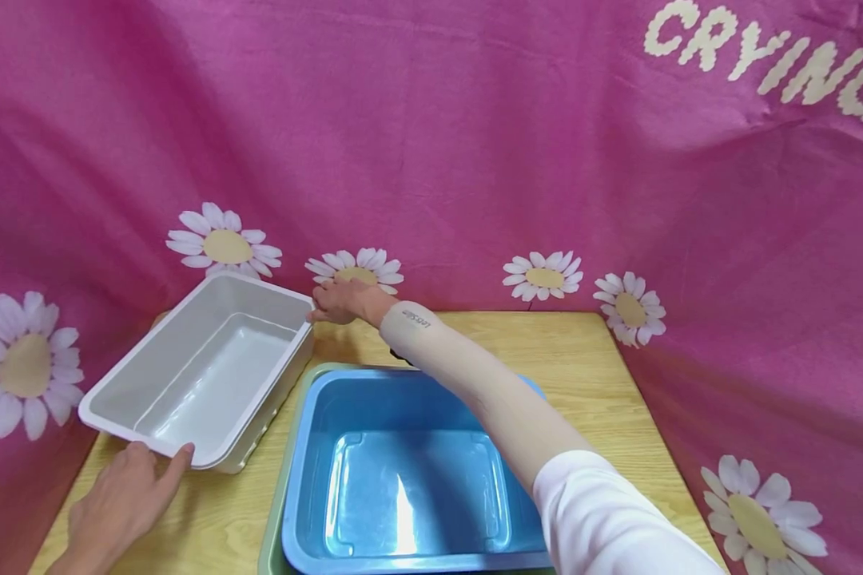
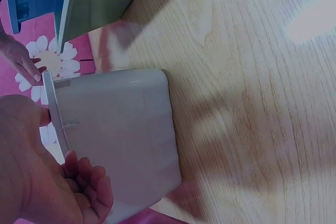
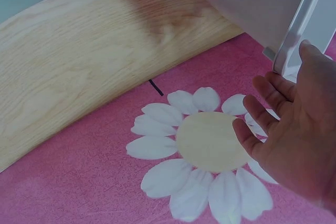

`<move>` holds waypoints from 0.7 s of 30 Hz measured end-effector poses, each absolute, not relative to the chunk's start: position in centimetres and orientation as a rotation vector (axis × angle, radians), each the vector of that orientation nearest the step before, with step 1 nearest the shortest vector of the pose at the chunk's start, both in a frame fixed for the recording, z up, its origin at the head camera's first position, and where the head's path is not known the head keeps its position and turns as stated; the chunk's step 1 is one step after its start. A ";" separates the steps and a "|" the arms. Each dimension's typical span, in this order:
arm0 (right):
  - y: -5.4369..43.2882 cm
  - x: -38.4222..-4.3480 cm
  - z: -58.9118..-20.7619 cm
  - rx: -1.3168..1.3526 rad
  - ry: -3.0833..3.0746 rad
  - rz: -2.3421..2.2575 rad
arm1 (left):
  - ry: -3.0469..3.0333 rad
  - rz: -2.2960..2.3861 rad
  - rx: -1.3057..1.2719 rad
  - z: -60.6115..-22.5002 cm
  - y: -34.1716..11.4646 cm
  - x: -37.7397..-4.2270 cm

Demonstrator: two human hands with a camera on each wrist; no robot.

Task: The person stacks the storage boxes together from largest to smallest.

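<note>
An empty light grey plastic bin (image 1: 223, 375) stands at an angle on the left of the table. My left hand (image 1: 125, 495) holds its near rim, thumb over the edge; the other fingers curl beside the outer wall in the left wrist view. Reaching across, my right hand (image 1: 348, 299) pinches the bin's far right corner. In the right wrist view the thumb lies over the rim, the index fingertip is by the corner, and the remaining fingers are loosely bent. Beside the grey bin, a blue bin (image 1: 417, 479) sits nested in a green bin (image 1: 279, 503).
The wooden table (image 1: 575, 339) has bare wood right of the blue bin and behind it. Pink cloth (image 1: 460, 160) with white daisies hangs around the back and sides. My right forearm passes above the blue bin.
</note>
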State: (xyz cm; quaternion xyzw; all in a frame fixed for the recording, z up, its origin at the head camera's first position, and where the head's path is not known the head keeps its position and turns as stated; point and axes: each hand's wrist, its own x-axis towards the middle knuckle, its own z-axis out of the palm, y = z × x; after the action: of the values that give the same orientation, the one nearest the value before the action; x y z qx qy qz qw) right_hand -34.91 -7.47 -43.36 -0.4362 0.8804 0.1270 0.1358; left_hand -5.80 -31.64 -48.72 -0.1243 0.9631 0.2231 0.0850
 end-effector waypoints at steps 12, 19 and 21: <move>-7.5 -35.1 -43.5 -1.277 2.514 0.318 | 2.857 0.690 -0.413 -48.7 -31.9 -5.7; -7.3 -35.0 -44.0 -1.225 2.495 0.343 | 2.901 0.704 -0.388 -48.7 -32.0 -5.5; -7.3 -34.9 -44.0 -1.225 2.495 0.349 | 2.922 0.699 -0.372 -48.8 -32.1 -5.5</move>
State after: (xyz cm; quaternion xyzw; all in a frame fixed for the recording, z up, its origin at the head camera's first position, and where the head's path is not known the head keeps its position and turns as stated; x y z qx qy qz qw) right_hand -34.94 -7.34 -43.97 -0.4310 0.8778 0.1229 0.1692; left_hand -5.50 -32.09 -48.78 -0.1227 0.9636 0.2306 0.0569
